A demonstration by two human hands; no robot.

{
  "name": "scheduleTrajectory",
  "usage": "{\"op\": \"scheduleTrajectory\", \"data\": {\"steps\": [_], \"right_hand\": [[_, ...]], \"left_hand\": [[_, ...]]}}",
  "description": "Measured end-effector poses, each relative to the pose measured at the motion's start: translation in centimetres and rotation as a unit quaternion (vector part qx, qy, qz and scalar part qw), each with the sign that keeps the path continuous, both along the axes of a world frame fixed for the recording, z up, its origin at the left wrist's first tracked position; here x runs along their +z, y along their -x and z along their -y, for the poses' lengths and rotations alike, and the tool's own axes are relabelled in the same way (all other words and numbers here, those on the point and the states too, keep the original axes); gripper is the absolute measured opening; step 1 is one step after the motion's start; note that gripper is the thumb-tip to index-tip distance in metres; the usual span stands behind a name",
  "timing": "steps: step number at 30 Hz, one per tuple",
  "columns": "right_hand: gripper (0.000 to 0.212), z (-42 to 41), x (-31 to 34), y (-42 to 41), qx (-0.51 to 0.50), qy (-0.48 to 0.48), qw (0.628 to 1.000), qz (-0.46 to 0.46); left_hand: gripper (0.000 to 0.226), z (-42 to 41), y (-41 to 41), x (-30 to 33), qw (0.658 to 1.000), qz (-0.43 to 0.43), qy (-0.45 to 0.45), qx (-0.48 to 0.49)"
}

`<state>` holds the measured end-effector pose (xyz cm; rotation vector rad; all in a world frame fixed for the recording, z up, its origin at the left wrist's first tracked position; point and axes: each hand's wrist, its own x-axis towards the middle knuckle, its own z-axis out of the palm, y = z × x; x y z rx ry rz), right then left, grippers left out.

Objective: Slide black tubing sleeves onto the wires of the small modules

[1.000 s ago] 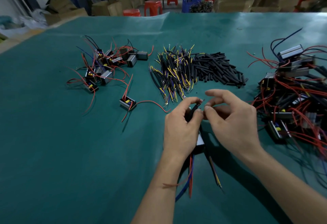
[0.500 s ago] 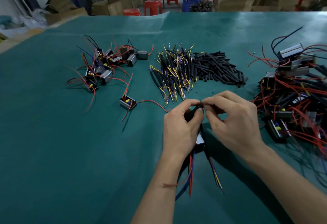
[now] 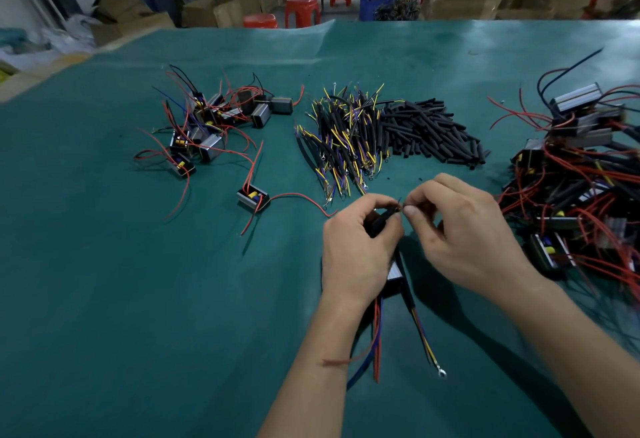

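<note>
My left hand [image 3: 360,250] grips a black tubing sleeve [image 3: 382,221] and a small module [image 3: 394,273] whose red and blue wires [image 3: 376,344] and a sleeved yellow lead hang toward me. My right hand [image 3: 464,236] pinches a thin wire end at the sleeve's mouth, right beside my left thumb. A heap of loose black sleeves [image 3: 433,132] lies beyond my hands. Sleeved yellow and purple leads [image 3: 343,139] lie to its left.
Bare modules with red wires are piled at the back left [image 3: 207,126], and one lone module [image 3: 252,198] lies nearer. A large tangle of modules [image 3: 581,178] fills the right side. The green table cover [image 3: 138,299] spreads to my left. Boxes and red stools stand beyond the table.
My right hand's fingers closed from spread to a pinch at the sleeve's mouth and moved in against my left hand. The left hand stayed put with the module.
</note>
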<state>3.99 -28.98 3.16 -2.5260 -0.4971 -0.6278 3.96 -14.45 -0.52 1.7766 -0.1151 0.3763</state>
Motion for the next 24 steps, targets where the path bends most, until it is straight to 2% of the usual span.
{"op": "scheduleTrajectory", "data": {"steps": [2,3,5,7,8,9,10,11,12,13,14,15,17,21,24], "right_hand": [[0.013,-0.2,-0.2,-0.3,-0.037,-0.066,0.995,-0.072],[0.019,-0.3,-0.3,-0.6,-0.055,-0.145,0.977,-0.145],[0.025,-0.4,-0.3,-1.0,-0.064,-0.338,0.891,-0.295],[0.026,-0.1,0.0,-1.2,-0.055,-0.466,0.791,-0.393],[0.026,0.2,0.1,-1.3,-0.05,-0.49,0.763,-0.418],[0.027,0.5,0.1,-1.3,-0.039,-0.495,0.758,-0.423],[0.027,0.8,0.0,-1.3,-0.026,-0.472,0.785,-0.401],[0.025,0.9,-0.2,-1.2,-0.013,-0.41,0.844,-0.346],[0.019,1.0,-0.4,-1.0,-0.009,-0.315,0.914,-0.257],[0.011,1.0,-0.4,-0.9,-0.009,-0.219,0.964,-0.149],[0.008,1.0,-0.5,-0.7,0.002,-0.148,0.987,-0.056],[0.01,1.0,-0.6,-0.6,0.018,-0.105,0.994,0.01],[0.008,1.1,-0.5,-0.6,0.044,-0.064,0.994,0.075],[0.006,1.0,-0.9,-0.5,0.051,-0.032,0.99,0.124],[0.004,0.7,-1.0,-0.5,0.055,-0.033,0.99,0.125]], "left_hand": [[0.008,0.0,0.0,0.0,1.0,0.002,-0.005,0.003],[0.007,0.0,0.0,-0.1,1.0,0.003,-0.007,0.0],[0.006,0.1,0.0,-0.1,1.0,0.001,-0.011,-0.009],[0.005,0.1,0.0,-0.1,1.0,-0.002,-0.017,-0.014],[0.004,0.2,0.0,-0.1,1.0,-0.002,-0.019,-0.016],[0.004,0.2,0.0,-0.1,1.0,-0.001,-0.019,-0.016],[0.003,0.2,0.0,-0.1,1.0,0.0,-0.016,-0.016],[0.004,0.1,-0.1,0.0,1.0,0.0,-0.01,-0.015],[0.004,0.1,-0.1,0.0,1.0,-0.001,-0.001,-0.015],[0.005,0.1,-0.1,0.0,1.0,-0.006,0.01,-0.016],[0.005,0.0,-0.1,-0.1,0.999,-0.014,0.023,-0.02],[0.005,0.0,-0.1,-0.1,0.999,-0.024,0.038,-0.026],[0.007,0.0,-0.2,-0.2,0.996,-0.041,0.075,-0.036],[0.011,-0.1,-0.5,-0.2,0.993,-0.05,0.099,-0.039],[0.01,-0.1,-0.4,-0.2,0.993,-0.048,0.099,-0.042]]}}
